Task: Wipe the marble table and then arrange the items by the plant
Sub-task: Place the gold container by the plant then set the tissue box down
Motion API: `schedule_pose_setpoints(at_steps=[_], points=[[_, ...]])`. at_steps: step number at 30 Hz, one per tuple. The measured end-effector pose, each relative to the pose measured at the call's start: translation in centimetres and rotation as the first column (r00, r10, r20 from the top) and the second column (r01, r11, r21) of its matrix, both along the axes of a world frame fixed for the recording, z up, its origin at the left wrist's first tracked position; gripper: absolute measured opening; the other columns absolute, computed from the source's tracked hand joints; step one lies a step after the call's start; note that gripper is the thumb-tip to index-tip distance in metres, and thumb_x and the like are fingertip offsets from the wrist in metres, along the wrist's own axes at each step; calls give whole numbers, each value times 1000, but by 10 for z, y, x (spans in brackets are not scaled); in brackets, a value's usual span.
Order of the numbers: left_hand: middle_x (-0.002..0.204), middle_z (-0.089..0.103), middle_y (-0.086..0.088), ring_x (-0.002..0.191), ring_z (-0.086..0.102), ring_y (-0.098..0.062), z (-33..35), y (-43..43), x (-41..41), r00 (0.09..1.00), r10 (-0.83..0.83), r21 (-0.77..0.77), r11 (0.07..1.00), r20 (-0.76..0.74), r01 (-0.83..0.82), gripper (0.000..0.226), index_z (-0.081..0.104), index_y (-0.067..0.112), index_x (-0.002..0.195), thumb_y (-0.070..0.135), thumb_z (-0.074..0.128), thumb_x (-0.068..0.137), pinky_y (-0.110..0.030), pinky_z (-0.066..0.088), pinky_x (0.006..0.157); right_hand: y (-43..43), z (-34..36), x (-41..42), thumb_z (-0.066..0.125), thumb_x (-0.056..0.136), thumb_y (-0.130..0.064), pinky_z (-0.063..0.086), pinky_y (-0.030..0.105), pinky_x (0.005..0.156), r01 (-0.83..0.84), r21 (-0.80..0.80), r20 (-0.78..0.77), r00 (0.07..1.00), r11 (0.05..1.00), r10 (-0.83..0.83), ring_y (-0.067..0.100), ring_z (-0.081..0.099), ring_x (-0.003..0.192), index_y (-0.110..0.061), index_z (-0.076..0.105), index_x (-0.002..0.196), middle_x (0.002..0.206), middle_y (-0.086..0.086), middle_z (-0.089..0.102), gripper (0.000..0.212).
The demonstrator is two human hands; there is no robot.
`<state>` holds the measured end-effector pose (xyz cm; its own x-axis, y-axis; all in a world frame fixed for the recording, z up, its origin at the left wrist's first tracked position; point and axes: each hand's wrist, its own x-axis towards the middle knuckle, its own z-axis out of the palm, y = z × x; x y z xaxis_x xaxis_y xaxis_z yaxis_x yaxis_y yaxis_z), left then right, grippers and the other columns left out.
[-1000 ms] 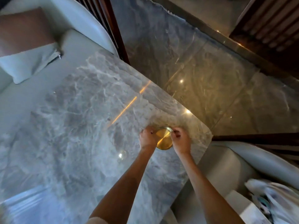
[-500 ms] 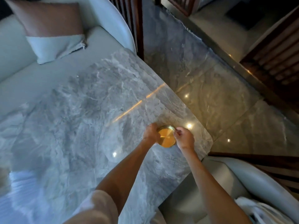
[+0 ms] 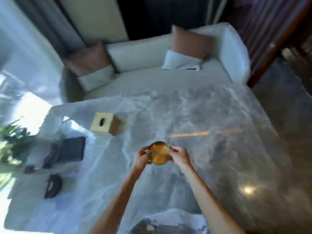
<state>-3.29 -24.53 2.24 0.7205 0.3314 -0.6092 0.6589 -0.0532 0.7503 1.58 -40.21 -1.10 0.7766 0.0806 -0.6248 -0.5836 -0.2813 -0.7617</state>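
A small round gold dish (image 3: pixel 159 153) is held between both hands above the middle of the grey marble table (image 3: pixel 211 115). My left hand (image 3: pixel 141 157) grips its left rim and my right hand (image 3: pixel 179 157) grips its right rim. A green plant (image 3: pixel 11 142) stands at the table's left end. Near it lie a dark folder-like item (image 3: pixel 70 149), a black oval object (image 3: pixel 53 185) and a small dark thing (image 3: pixel 29 169). A beige square tissue box (image 3: pixel 105 124) sits further along the table. The frame is blurred.
A white sofa (image 3: pixel 168 78) with brown-and-white cushions (image 3: pixel 184 49) runs along the table's far side. Dark wooden slats (image 3: pixel 273 31) stand at the upper right above the glossy stone floor (image 3: pixel 287 115). A bright window lies to the left.
The view has swung left from the table's right corner to its middle and left end. Both hands have carried the gold dish leftward, away from the corner, and the plant and items came into view.
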Motion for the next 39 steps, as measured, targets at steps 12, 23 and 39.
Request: schedule_pose_setpoints(at_steps=[12, 23, 39], points=[[100, 71, -3, 81, 64, -15, -7, 301, -192, 911, 411, -197, 897, 40, -396, 42, 64, 17, 115, 15, 58, 74, -25, 51, 62, 311, 2, -129, 50, 95, -7, 60, 34, 82, -384, 169, -122, 906, 908, 405, 21, 70, 91, -14, 75, 103, 97, 7, 74, 27], [120, 63, -9, 102, 62, -22, -32, 379, -282, 935, 308, -305, 886, -177, -350, 53, 54, 13, 125, 9, 53, 72, -25, 55, 61, 378, -17, -236, 45, 95, 1, 58, 29, 76, -245, 146, -321, 905, 958, 280, 22, 66, 99, -12, 63, 119, 106, 10, 69, 33], [87, 68, -8, 76, 63, -24, -91, 575, -378, 869, 401, -262, 840, -289, -475, 47, 66, 15, 105, 18, 50, 61, -38, 56, 64, 587, -59, -332, 49, 92, 2, 50, 34, 95, -205, 221, -509, 810, 954, 291, 25, 54, 124, -14, 62, 123, 130, 13, 63, 37]])
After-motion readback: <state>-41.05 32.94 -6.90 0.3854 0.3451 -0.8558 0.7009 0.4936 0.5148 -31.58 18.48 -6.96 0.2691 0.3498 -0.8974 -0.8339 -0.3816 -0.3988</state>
